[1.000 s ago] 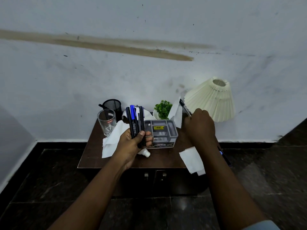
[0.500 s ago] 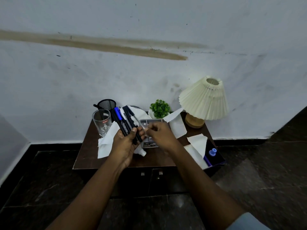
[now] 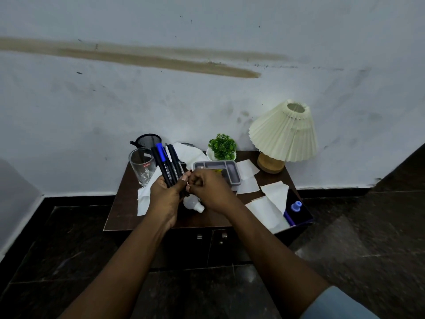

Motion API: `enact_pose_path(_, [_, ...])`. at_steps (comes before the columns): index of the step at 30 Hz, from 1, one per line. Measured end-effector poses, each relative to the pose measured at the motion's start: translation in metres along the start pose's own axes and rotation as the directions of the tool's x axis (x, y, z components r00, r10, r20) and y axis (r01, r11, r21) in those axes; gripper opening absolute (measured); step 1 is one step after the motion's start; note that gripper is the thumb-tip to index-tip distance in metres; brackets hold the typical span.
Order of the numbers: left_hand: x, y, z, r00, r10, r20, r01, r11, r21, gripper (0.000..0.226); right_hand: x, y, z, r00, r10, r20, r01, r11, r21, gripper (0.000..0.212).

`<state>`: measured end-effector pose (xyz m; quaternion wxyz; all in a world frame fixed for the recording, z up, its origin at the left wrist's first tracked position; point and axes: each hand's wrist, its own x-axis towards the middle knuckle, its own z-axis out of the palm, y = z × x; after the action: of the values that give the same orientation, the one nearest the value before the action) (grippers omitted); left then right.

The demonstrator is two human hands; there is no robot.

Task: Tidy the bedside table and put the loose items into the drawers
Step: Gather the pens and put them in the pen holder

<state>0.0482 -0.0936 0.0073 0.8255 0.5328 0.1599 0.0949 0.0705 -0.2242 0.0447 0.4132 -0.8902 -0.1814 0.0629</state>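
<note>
My left hand (image 3: 166,192) holds a bundle of markers (image 3: 169,165), black ones and one with a blue cap, upright above the dark wooden bedside table (image 3: 122,210). My right hand (image 3: 210,188) is closed right beside it, fingertips pinching at the lower end of the markers. A small white bottle (image 3: 194,203) lies on the table under my hands. A grey compartment tray (image 3: 224,168) sits behind my right hand. White tissues (image 3: 248,178) lie scattered over the top. The two drawers' handles (image 3: 211,236) show below the front edge.
A drinking glass (image 3: 142,166) and black mesh pen cup (image 3: 147,141) stand at the back left. A small green plant (image 3: 222,147) and a tilted pleated lamp (image 3: 284,132) are at the back. A purple box with a blue cap (image 3: 296,207) overhangs the right corner.
My right hand left the lamp side, crossed left and now meets my left hand at the markers. The lamp shade has swung back over its base. The marker bundle tilted left.
</note>
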Motion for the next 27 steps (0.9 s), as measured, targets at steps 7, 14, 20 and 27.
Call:
enact_pose_path(7, [0.004, 0.012, -0.009, 0.983, 0.005, -0.183, -0.016, 0.998, -0.058, 0.015, 0.007, 0.011, -0.008, 0.981, -0.044, -0.188, -0.009, 0.961, -0.276, 0.016])
enact_pose_path(14, [0.009, 0.014, -0.025, 0.976, -0.013, -0.218, -0.008, 0.995, -0.095, 0.024, 0.014, 0.039, -0.008, 0.99, 0.078, -0.116, -0.133, 0.785, -0.605, 0.041])
enact_pose_path(20, [0.01, 0.018, -0.034, 0.979, -0.023, -0.202, 0.002, 0.995, -0.103, 0.024, 0.017, 0.046, -0.032, 0.996, 0.085, -0.027, -0.085, 0.813, -0.575, 0.037])
enact_pose_path(27, [0.011, 0.025, -0.042, 0.983, -0.058, -0.174, 0.032, 0.989, -0.144, 0.025, 0.01, 0.057, -0.058, 0.986, 0.116, -0.12, -0.165, 0.771, -0.614, 0.027])
